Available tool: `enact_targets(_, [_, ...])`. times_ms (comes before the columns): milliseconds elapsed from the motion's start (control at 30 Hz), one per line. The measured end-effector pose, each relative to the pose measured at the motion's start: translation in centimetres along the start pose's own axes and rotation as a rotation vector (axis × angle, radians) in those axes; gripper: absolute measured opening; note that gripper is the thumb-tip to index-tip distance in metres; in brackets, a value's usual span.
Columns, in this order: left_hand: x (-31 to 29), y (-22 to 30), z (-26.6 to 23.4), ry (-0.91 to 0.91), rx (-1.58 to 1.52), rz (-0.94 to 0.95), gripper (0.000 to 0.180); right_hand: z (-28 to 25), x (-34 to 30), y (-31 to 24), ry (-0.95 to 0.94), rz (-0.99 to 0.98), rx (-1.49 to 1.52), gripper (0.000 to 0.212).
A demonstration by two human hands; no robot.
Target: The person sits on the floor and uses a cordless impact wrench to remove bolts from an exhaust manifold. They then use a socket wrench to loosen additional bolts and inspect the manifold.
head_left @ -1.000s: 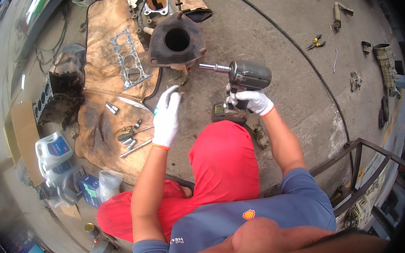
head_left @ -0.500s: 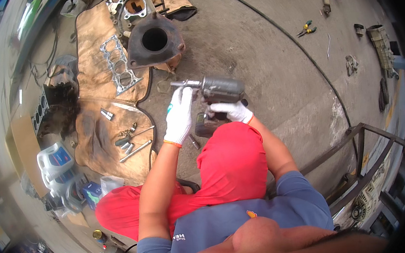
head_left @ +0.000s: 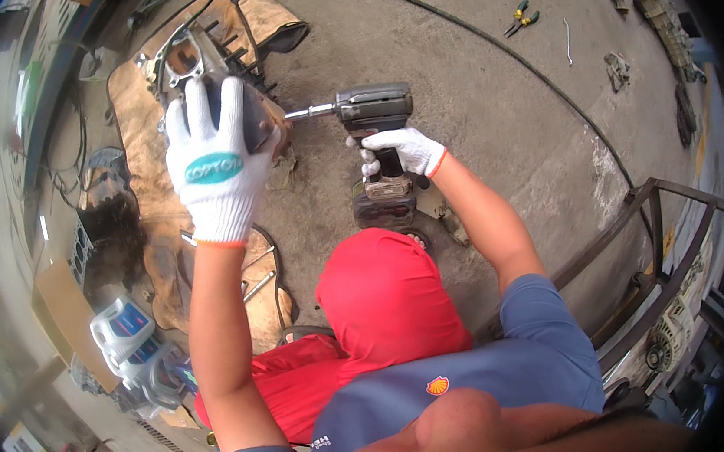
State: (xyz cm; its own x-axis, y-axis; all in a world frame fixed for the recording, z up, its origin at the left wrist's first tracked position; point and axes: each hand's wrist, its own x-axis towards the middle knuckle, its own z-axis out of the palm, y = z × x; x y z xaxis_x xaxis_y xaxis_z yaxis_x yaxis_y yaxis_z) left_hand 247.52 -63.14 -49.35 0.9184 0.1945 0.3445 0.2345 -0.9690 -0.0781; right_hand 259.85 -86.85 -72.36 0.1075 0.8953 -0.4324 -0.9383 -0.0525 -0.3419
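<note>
My right hand (head_left: 407, 149), in a white knit glove, grips the handle of a black cordless impact wrench (head_left: 375, 103), its battery downward. From its nose a silver socket extension (head_left: 311, 111) points left, its tip at the side of a dark, rusty flanged metal part (head_left: 259, 121). On top of that part lies my left hand (head_left: 215, 166), also gloved, with fingers spread. The hand hides most of the flange and its round hole. Just beyond stands a lighter metal housing (head_left: 184, 58) with studs along its side.
Brown padded sheeting (head_left: 135, 117) lies under the parts. Metal rods (head_left: 259, 286) rest on it near my left forearm. White jugs (head_left: 121, 329) stand at left. A black cable (head_left: 485, 53) crosses the concrete, pliers (head_left: 522, 19) beyond it. A metal frame (head_left: 654, 198) stands at right.
My left hand has left the wrench's nose and now lies spread on the flanged part. The wrench has turned more upright, its extension now reaching that part's side. The view has shifted.
</note>
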Motion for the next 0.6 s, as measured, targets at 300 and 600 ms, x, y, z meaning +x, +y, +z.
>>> enact_targets(300, [-0.4, -2.1, 0.2, -0.083, 0.009, 0.107, 0.073, -1.0, 2.3, -0.7, -0.084, 0.191, 0.139, 0.027])
enact_targets(600, [-1.5, -4.6, 0.4, -0.068, 0.011, 0.185, 0.073, -1.1, 4.1, -1.4, -0.084, 0.307, 0.098, 0.023])
